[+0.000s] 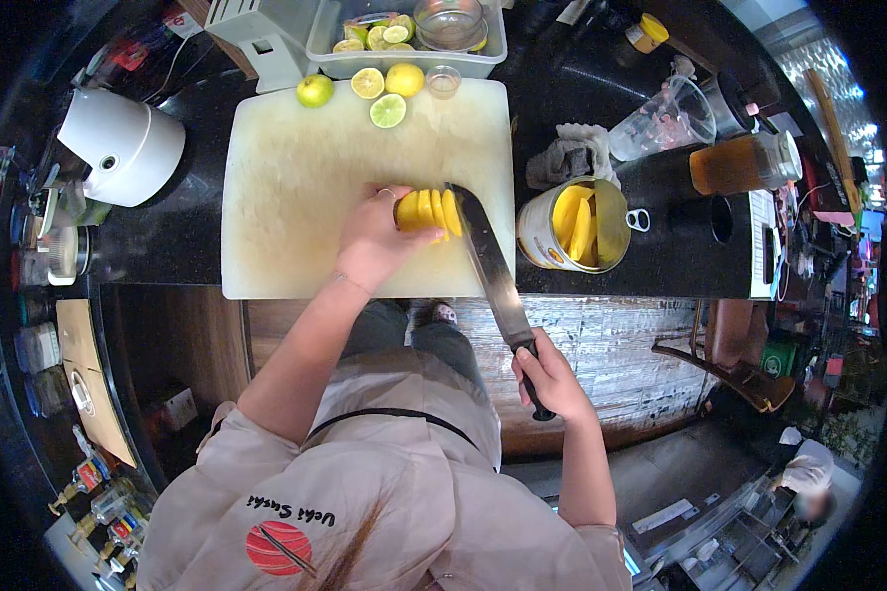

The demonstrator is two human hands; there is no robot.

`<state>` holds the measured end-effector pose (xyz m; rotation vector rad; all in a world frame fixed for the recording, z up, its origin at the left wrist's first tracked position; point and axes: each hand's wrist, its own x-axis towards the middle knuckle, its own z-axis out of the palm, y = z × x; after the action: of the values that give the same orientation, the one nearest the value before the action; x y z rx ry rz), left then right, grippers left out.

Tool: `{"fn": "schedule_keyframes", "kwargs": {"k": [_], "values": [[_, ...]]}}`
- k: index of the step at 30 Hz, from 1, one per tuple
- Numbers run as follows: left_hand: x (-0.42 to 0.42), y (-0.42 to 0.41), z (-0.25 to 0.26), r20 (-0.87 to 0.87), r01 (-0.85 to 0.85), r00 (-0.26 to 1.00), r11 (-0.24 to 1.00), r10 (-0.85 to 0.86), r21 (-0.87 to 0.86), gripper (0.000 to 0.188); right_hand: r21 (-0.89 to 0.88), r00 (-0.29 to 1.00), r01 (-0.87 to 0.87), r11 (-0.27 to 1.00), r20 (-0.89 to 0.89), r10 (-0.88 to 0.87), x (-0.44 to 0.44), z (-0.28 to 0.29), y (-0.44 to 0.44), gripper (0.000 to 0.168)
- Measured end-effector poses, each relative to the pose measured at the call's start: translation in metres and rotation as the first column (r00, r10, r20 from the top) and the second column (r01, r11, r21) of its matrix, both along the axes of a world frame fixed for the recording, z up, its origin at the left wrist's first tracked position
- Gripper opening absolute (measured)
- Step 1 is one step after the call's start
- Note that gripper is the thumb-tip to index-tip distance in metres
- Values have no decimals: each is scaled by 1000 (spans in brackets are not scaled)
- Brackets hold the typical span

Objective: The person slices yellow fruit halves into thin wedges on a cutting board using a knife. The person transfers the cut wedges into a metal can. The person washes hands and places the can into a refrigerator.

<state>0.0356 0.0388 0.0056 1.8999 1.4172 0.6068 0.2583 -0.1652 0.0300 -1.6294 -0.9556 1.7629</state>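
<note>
My left hand (pixel 375 230) steadies a piece of yellow fruit (pixel 414 210) on the white cutting board (pixel 288 170). Its right end is cut into several slices that lean against each other. The black handle of a large knife (pixel 499 284) is in my right hand (pixel 551 373), low and to the right. The blade slants up over the board's right edge, and its tip lies beside the outermost slice. Just right of the board stands an opened tin can (pixel 543 236), lid bent up by its ring, holding yellow fruit pieces (pixel 580 225).
A green citrus (pixel 315 91), lime half (pixel 388 111), yellow citrus (pixel 404 80) and small clear cup (pixel 443 82) line the board's far edge. Behind is a plastic bin (pixel 406 65) of cut limes. A cloth (pixel 573 154), pitcher (pixel 665 118) and jar (pixel 743 164) stand right; a white appliance (pixel 129 151), left.
</note>
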Motion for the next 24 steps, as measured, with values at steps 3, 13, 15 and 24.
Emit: {"fn": "schedule_keyframes", "kwargs": {"k": [3, 13, 15, 24], "values": [[9, 1, 13, -51, 13, 999, 1000, -13, 9, 57, -20, 997, -52, 998, -56, 51, 4, 1, 7, 17], [24, 1, 14, -8, -5, 1000, 999, 6, 39, 51, -2, 987, -74, 997, -140, 73, 10, 15, 11, 22], [25, 0, 30, -30, 10, 1000, 997, -8, 80, 49, 38, 992, -81, 996, -93, 84, 9, 25, 10, 22], [52, -2, 104, 172, 106, 976, 980, -136, 170, 44, 235, 954, -82, 969, 299, 8, 9, 78, -19, 27]]}}
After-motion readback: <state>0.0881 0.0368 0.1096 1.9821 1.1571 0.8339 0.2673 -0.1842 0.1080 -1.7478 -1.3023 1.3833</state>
